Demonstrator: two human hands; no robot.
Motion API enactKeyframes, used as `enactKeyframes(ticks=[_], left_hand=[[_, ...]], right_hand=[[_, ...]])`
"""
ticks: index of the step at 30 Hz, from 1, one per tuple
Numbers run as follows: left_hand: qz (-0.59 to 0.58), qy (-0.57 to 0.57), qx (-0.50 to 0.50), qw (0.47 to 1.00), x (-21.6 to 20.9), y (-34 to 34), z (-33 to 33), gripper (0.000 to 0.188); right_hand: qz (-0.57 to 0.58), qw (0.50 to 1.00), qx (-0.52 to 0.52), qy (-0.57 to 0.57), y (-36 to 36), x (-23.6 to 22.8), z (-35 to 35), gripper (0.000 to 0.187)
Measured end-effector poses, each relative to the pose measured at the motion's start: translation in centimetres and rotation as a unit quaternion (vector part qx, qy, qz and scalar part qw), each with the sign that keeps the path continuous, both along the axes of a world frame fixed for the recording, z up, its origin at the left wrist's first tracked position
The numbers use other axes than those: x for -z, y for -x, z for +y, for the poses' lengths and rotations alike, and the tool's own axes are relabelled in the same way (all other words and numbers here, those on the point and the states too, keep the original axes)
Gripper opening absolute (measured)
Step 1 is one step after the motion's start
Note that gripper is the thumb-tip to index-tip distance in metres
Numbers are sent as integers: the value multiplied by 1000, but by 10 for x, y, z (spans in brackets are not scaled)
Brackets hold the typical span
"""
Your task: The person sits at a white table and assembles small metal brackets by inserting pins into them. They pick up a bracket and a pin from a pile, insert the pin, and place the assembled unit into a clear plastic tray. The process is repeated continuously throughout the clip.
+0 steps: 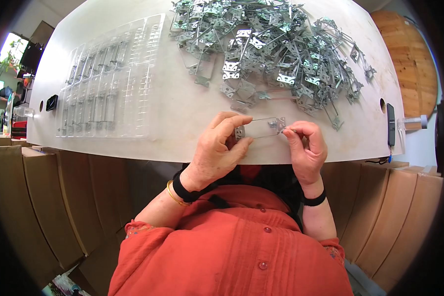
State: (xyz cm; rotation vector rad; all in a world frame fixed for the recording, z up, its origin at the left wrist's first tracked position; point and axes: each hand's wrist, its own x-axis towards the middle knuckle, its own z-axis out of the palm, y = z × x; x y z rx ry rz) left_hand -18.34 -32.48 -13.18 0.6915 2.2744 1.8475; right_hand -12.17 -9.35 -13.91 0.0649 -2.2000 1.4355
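Note:
A small metal bracket frame (277, 124), with stamped end plates joined by thin rods, is stretched between my hands just above the table's near edge. My left hand (213, 149) grips one end plate between thumb and fingers. At the opposite end, my right hand (308, 150) pinches the frame with thumb and forefinger, its other fingers curled. Beyond my hands, a large heap of similar metal brackets (261, 54) spreads over the far part of the table. To the left lies a clear plastic tray (144, 93); several such frames rest in its slots, in two rows.
The white table (177, 111) curves around in front of me. At its right edge are a dark flat device (390, 123) and a clear bottle (413, 122). A small black object (52, 102) sits at the left edge. Cardboard boxes (39, 197) stand below on both sides.

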Motion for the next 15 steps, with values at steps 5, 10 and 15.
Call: enactKeyframes(ticks=[5,10,15], left_hand=[[-13,2,-10,1000,1,-1,2,41],[16,41,-17,999,-6,-1,4,42],[89,103,-32,990,-13,-2,10,42]], right_hand=[[28,1000,0,-7,0,-1,0,13],[1,993,32,112,0,-1,2,13],[-16,980,38,196,1,-1,4,14]])
